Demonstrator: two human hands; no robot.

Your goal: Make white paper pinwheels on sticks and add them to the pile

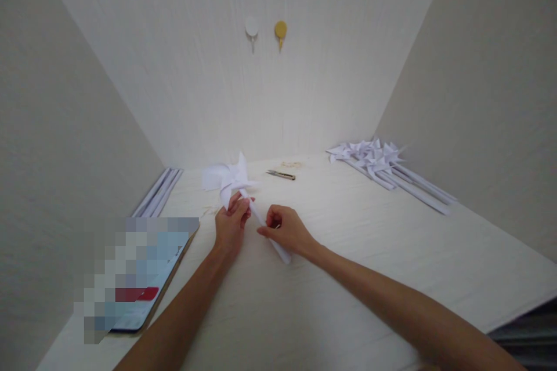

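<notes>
A white paper pinwheel [236,176] on a rolled paper stick [282,251] slants across the middle of the table. Just below the blades, my left hand [230,225] is closed around the upper end of the stick. My right hand [286,228] pinches the same stick lower down between thumb and fingers. Part of the stick is hidden behind the right fingers. Flat white paper [210,178] lies just behind the pinwheel, partly covered by its blades. Thread snips [282,175] rest beyond my hands.
Several finished pinwheels [376,159] are piled at the back right. Rolled paper sticks [157,192] lie at the back left, with a tablet-like screen [134,307], partly blurred, in front. Small tan strands [291,164] lie behind the snips. A white hook [251,27] and a yellow hook [281,29] are on the wall.
</notes>
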